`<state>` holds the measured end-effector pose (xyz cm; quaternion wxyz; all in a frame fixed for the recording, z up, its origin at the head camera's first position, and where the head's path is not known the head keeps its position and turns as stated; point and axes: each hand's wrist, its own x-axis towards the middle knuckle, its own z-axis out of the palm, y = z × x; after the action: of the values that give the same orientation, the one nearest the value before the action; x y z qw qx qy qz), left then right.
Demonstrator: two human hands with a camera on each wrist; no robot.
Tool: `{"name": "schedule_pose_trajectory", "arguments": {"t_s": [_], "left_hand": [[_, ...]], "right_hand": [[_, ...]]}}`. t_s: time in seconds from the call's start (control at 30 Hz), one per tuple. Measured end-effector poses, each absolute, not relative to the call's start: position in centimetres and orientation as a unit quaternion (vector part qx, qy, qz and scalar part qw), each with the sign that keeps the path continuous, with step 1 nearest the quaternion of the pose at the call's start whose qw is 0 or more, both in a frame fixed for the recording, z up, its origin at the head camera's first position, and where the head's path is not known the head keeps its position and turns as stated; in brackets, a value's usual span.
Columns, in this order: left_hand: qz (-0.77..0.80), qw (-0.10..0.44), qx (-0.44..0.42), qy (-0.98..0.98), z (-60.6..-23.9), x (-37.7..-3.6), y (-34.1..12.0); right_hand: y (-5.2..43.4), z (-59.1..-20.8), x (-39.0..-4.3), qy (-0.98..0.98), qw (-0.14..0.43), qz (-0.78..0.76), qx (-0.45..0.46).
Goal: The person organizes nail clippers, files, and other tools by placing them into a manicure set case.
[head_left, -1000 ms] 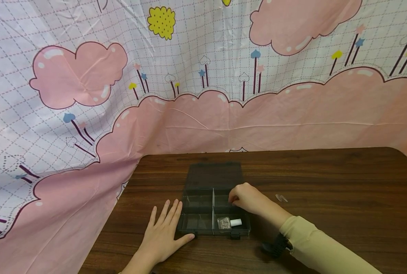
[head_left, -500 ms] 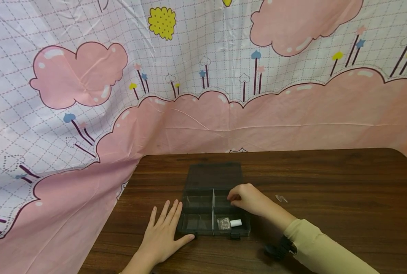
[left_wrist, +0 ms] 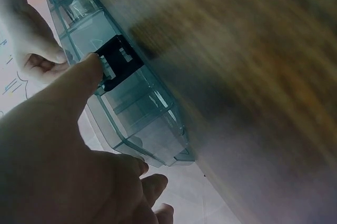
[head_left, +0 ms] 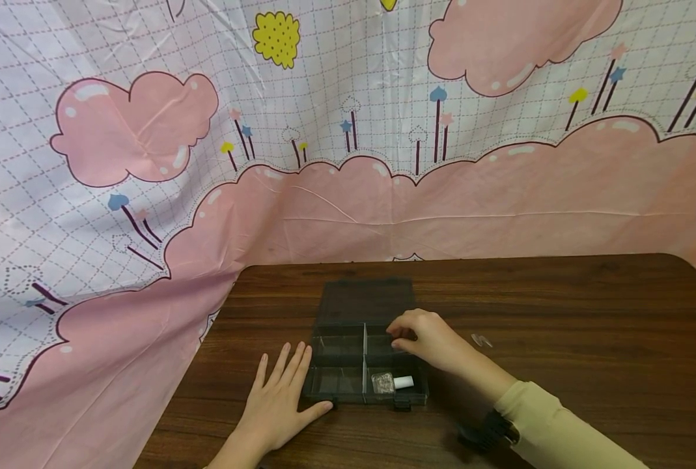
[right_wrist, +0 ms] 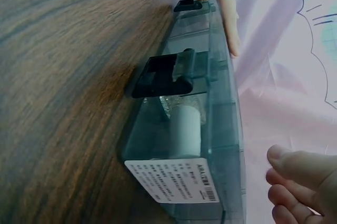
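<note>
A dark translucent compartment box [head_left: 336, 396] lies on the table with its lid [head_left: 366, 301] folded back. In its front right compartment is a small nail polish bottle [head_left: 383, 382], glittery, with a white cap [right_wrist: 185, 131]. My left hand [head_left: 277, 397] lies flat with fingers spread along the box's left side; its thumb reaches the front left latch [left_wrist: 120, 62]. Above the back right compartment hovers my right hand [head_left: 426, 335], thumb and forefinger apart and loosely bent, with nothing showing between them. In the right wrist view those fingers [right_wrist: 300, 167] are clear of the box wall.
Small clear pieces like nail tips [head_left: 481, 340] lie on the wooden table [head_left: 588, 352] to the right of the box. A white printed label [right_wrist: 174, 180] is stuck on the box's outside. Behind the table hangs a patterned pink cloth [head_left: 500, 208].
My right hand's thumb and forefinger have parted, and the hand has lifted slightly over the back right compartment. The left hand and the box have stayed put.
</note>
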<state>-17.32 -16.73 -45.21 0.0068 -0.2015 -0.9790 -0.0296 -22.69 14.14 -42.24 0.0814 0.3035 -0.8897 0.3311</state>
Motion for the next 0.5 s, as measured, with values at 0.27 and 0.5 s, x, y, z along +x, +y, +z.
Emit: {"name": "schedule_pose_trajectory", "arguments": {"t_s": [0.27, 0.5], "left_hand": [[-0.026, 0.005, -0.203, -0.979, -45.3, -17.4, -16.8], [-0.025, 0.001, -0.202, -0.979, -45.3, -17.4, -16.8]], "right_hand": [[14.4, -41.4, -22.1, -0.887, 0.107, 0.345, 0.286], [15.8, -41.0, -21.6, -0.883, 0.145, 0.351, 0.277]]}}
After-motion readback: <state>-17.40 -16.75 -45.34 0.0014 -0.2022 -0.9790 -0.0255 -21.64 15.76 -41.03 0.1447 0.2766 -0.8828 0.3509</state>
